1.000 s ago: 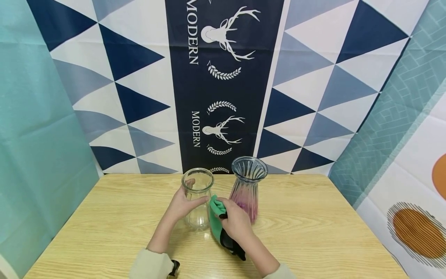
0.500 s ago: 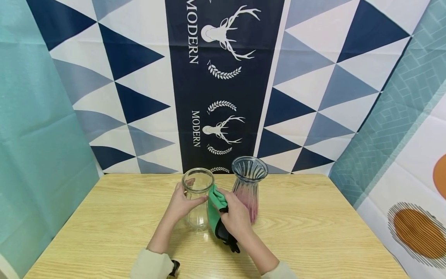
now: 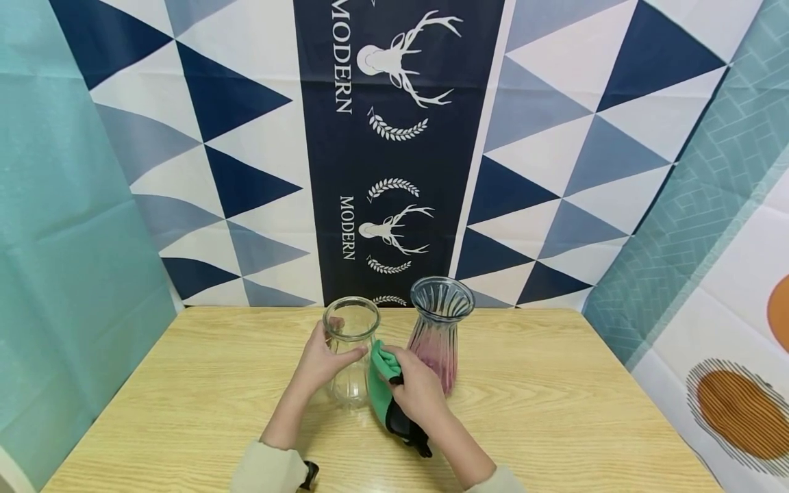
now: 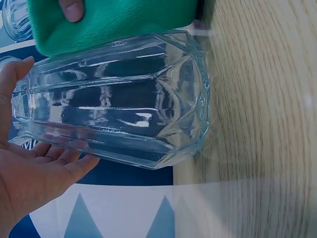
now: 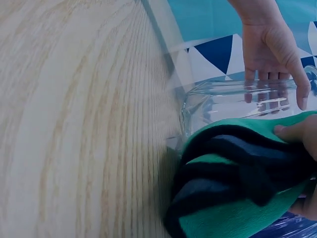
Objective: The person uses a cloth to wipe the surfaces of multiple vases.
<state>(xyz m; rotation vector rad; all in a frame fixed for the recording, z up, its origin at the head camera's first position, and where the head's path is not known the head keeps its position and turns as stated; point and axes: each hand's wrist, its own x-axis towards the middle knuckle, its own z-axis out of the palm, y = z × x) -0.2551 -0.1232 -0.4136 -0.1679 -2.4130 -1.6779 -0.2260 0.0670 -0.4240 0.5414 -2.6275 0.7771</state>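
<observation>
My left hand (image 3: 320, 361) grips a clear glass vase (image 3: 350, 392) round its narrower upper part, thumb across the near side and fingers behind it. The vase stands upright on the table; its long flat facets show in the left wrist view. In my right hand (image 3: 419, 389) is a bunched green cloth (image 3: 379, 397) with black edging, pinched between thumb and fingers. The cloth (image 4: 124, 22) lies along the vase's right side, and its black-edged folds hang down toward the tabletop in the right wrist view. Part of the right hand is hidden behind the cloth there.
Just right of the cloth stands a second ribbed glass vase (image 3: 434, 342), bluish at its flared rim and pink lower down. The wooden table (image 3: 555, 411) reaches back to a patterned cloth backdrop (image 3: 394, 157). A black strap (image 3: 310, 474) shows by the left sleeve.
Over the last second my right hand slid the green cloth up along the clear vase's side, then back down. The left hand and both vases have stayed in place.
</observation>
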